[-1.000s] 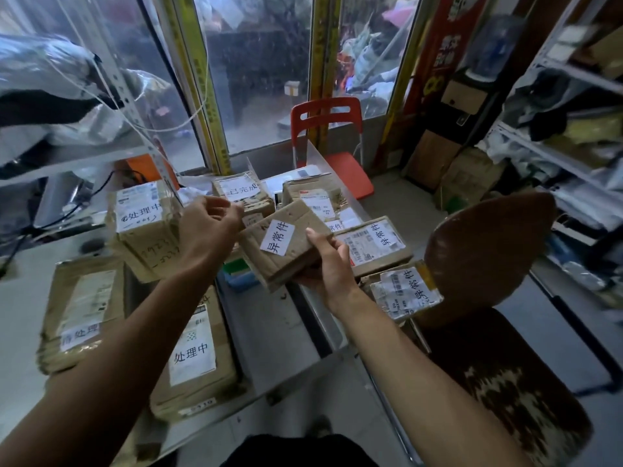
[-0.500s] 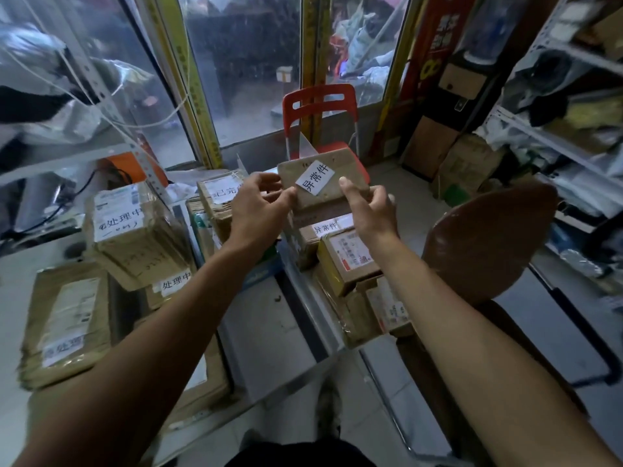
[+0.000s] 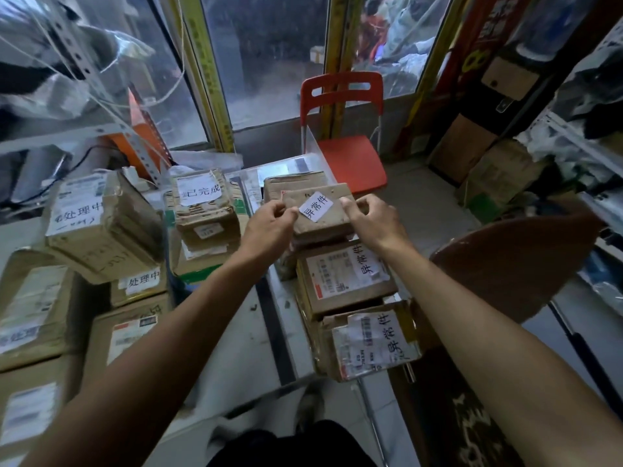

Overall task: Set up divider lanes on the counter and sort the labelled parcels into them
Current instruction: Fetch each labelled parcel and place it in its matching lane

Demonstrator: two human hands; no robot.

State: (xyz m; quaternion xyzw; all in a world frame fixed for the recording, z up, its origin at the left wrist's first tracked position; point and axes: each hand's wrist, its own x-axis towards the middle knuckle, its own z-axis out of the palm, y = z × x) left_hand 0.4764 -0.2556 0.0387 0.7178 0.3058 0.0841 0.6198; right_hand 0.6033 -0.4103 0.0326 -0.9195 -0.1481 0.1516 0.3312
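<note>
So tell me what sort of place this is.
Probably a parcel pickup or courier depot: status-labelled parcels stacked on a counter, metal shelving crammed with bagged packages, more cartons on the floor.

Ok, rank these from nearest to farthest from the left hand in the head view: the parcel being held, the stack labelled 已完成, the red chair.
1. The held parcel: the left hand grips its left edge.
2. The 已完成 stack: just left of that hand, on the counter.
3. The red chair: behind the counter, by the window.
</note>
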